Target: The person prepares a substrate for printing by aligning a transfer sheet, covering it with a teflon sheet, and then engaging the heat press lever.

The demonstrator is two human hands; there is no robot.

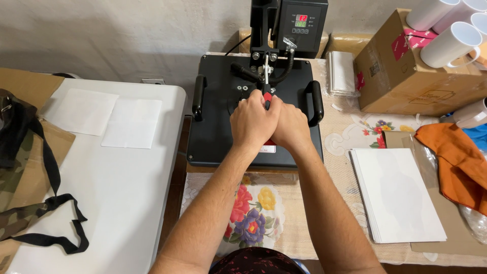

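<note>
A black heat press point(213, 137) stands on a table straight ahead, its top plate lowered flat. My left hand point(252, 121) and my right hand point(289, 124) are clasped side by side around the press's lever handle point(266, 91), which has a black and red grip. The handle is mostly hidden under my fingers. Behind it rises the control box point(303, 23) with lit red and green digits.
A white table point(122, 187) at left carries two white sheets point(109, 116) and a camouflage bag with black straps point(30, 203). At right lie a stack of white paper point(398, 193), orange cloth point(459, 162), a cardboard box point(411, 71) and white mugs point(449, 43).
</note>
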